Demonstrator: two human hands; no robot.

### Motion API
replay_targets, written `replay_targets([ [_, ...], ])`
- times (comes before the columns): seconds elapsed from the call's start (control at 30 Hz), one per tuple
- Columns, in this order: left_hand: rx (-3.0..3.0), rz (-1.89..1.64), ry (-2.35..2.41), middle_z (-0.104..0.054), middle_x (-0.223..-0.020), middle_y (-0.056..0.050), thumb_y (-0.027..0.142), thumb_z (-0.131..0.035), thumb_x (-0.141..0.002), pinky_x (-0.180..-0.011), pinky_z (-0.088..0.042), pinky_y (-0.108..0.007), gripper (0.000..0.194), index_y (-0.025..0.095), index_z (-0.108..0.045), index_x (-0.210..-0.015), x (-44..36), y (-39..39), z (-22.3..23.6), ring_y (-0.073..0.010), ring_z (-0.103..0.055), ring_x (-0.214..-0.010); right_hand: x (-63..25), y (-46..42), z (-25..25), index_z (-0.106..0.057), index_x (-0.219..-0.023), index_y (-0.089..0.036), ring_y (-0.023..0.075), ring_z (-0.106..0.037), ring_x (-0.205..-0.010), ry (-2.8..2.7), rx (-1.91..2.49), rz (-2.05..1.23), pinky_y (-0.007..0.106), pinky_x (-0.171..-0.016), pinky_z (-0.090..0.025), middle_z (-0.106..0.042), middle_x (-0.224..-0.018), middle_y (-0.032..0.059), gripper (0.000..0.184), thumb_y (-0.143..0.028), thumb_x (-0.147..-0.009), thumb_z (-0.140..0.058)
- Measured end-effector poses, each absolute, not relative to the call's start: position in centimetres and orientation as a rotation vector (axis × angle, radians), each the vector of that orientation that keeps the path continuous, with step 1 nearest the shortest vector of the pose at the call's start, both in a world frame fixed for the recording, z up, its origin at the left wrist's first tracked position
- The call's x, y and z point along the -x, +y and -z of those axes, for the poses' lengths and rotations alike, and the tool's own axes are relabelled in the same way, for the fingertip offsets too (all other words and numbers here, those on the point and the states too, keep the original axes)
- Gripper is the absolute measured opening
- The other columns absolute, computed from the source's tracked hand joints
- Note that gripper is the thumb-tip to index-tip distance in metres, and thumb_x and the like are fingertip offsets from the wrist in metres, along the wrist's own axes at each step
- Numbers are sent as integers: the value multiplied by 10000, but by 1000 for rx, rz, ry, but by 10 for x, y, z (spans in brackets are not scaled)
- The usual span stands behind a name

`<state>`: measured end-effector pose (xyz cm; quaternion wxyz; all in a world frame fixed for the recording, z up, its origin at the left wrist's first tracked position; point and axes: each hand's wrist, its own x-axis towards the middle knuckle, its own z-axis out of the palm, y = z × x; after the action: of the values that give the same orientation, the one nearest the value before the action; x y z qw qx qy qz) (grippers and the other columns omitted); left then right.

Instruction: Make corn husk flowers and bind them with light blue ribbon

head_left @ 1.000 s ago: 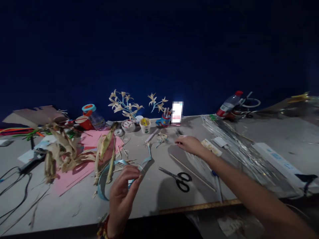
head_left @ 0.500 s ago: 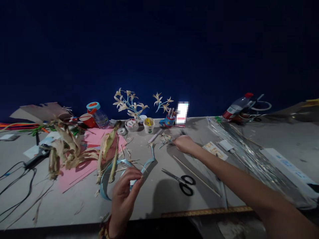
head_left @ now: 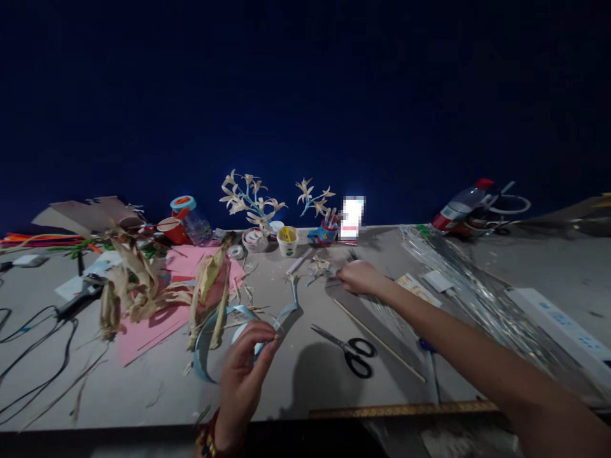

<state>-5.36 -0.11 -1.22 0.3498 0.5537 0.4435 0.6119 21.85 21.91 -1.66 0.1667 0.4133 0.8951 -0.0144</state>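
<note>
My left hand is closed in a pinch above the front of the table. Between its fingertips is a light blue tape, which loops on the left and runs behind the hand to a small pale tip. My right hand reaches to the back middle with fingers pinched together. Its fingertips are beside a small heap of pale husk flowers with blue stems; what they hold is too small to make out. Scissors with black handles and a thin stick lie between my hands.
Dried corn husks lie on pink paper at left. Two husk-flower sprays stand behind, near a white tub and a lit phone. Bagged wires, a bottle and a power strip are at right.
My right hand has moved slightly left, toward the small flower heap. My left hand keeps its pinch on the tape. The whole view has shifted a little.
</note>
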Motion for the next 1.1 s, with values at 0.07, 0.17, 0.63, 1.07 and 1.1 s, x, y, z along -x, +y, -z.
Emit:
replay_targets([
  [0.07,-1409,-1582,1139,-656,-916,-42,148,-625,-918,-831,-481,-284,103,221,-696,-925,52,0,14,-184,-610,-930,-223,217,14,-717,-985,-115,228,-700,-884,2490,-1195,40,364,-768,-545,-740,-953,101,201,-284,-951,-615],
  [0.17,-1359,-1568,1124,-661,-916,-41,168,-634,-918,-835,-487,-266,87,224,-700,-910,49,2,18,-178,-607,-941,-232,213,12,-683,-995,-128,196,-686,-895,2410,-1210,56,385,-814,-563,-713,-996,67,225,-343,-966,-624],
  [0.63,-1074,-1486,1172,-620,-899,-52,289,-725,-854,-806,-482,-257,111,193,-691,-808,36,6,21,-184,-581,-909,-208,206,17,-610,-1228,-145,239,-651,-1060,2347,-1287,195,451,-902,-558,-632,-1243,103,322,-328,-964,-636],
  [1.07,-608,-1375,837,-665,-1012,-60,257,-807,-767,-795,-471,-259,163,156,-681,-741,19,19,17,-129,-574,-796,-191,104,-15,-584,-861,-167,130,-662,-591,2437,-1350,1499,205,-535,-490,-700,-676,15,198,-359,-863,-532],
  [1.1,-590,-1358,803,-672,-1023,-62,255,-808,-765,-794,-473,-265,165,154,-680,-742,17,19,14,-124,-576,-778,-185,92,-14,-578,-814,-169,115,-620,-533,2265,-1370,1906,193,-494,-455,-669,-623,-1,196,-365,-810,-586],
])
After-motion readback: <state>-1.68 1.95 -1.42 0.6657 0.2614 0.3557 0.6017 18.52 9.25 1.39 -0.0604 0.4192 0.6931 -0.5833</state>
